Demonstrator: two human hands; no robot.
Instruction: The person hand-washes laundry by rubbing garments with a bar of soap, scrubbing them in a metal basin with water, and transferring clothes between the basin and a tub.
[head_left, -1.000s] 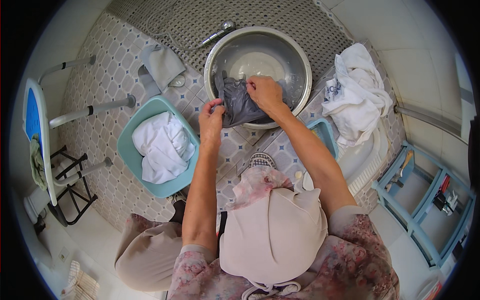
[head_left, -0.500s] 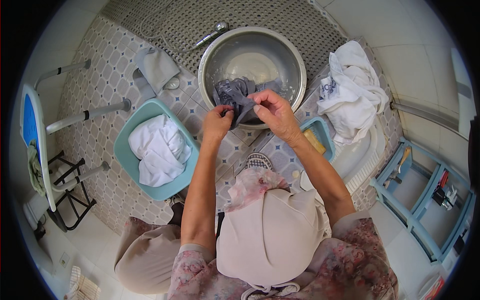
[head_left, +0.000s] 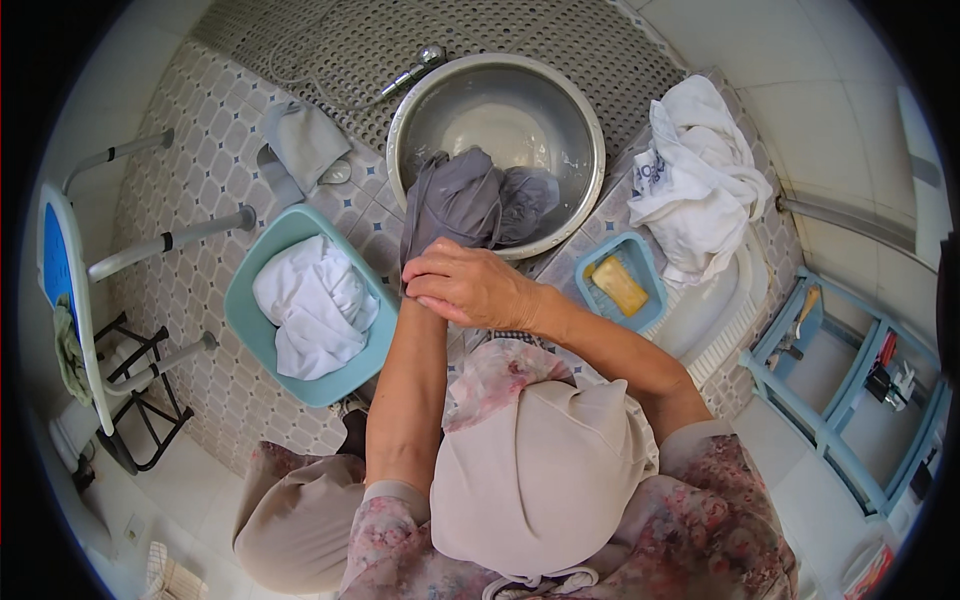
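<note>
A thin, wet, dark grey garment [head_left: 455,205] is drawn over my left hand, covering it up to the wrist. Only my left forearm [head_left: 407,375] shows, so those fingers are hidden. With fingers bent around the left wrist, my right hand [head_left: 470,285] grips the garment's edge there. The covered hand reaches over the near rim of a round metal basin [head_left: 595,190], and a bunched part of the garment hangs toward the basin's inside. Some liquid and a pale patch show in the basin's bottom.
Left stands a teal tub [head_left: 245,325] with white cloth [head_left: 315,305]. Right are a blue dish [head_left: 650,315] with yellow soap [head_left: 618,287], a white washboard [head_left: 725,310] and a white towel [head_left: 695,170]. Beyond lie a shower head [head_left: 428,57] and grey slippers [head_left: 305,140].
Both hands were pinching the bunched garment at the basin's near rim. My left hand has gone inside the garment, and my right hand has moved left and nearer, to the left wrist.
</note>
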